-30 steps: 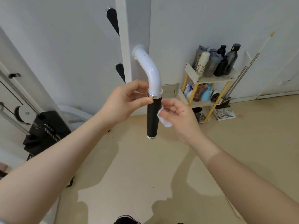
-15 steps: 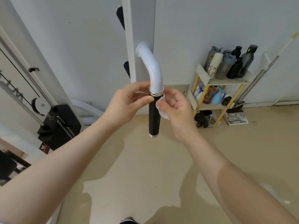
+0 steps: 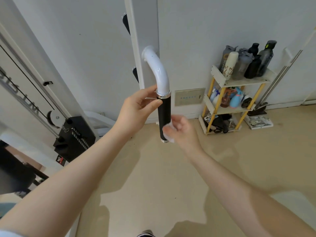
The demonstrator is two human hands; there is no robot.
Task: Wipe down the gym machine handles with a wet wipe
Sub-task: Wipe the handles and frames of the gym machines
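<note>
While the left hand pinches the top of the grip just under its chrome ring, thumb and fingers on either side, probably to steady it, the right hand presses a wipe against the grip's lower end at centre frame. That hand is blurred, so I cannot tell how tightly its fingers curl. The grip hangs from a white tube on the post, so bracing above likely keeps it from swinging under the rubbing.
</note>
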